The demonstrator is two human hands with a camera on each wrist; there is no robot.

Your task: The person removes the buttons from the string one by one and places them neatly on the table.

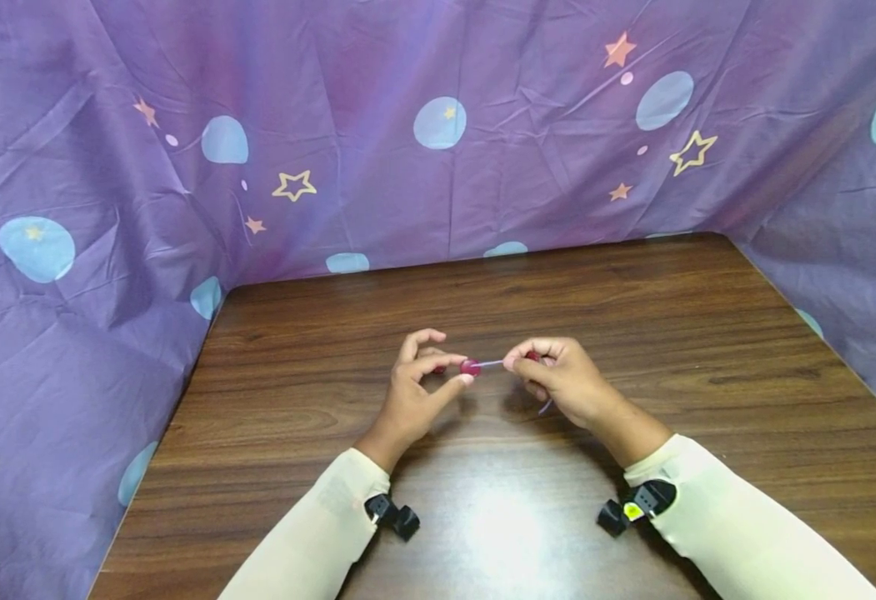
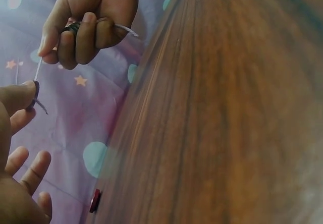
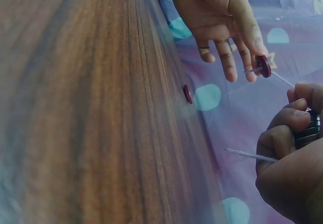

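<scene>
Cord (image 1: 492, 363) threads disc (image 1: 471, 368); left grip (image 1: 415, 387) pinches disc; right grip (image 1: 563, 379), cord.

Both arms wear long, plain sleeves in pale cream: the left sleeve (image 1: 298, 533) and the right sleeve (image 1: 760, 525) are smooth, fairly close-fitting, and faintly green-tinted in places. Each ends in a simple cuff at the wrist, with soft creases near it, and the hands are bare. On the inner side of each wrist, a small black device pokes out from the sleeve, blocky with a chunky outer end. The left device (image 1: 392, 515) shows a tiny pale bit; the right device (image 1: 643, 502) carries a bright yellow patch (image 1: 633, 511).
</scene>
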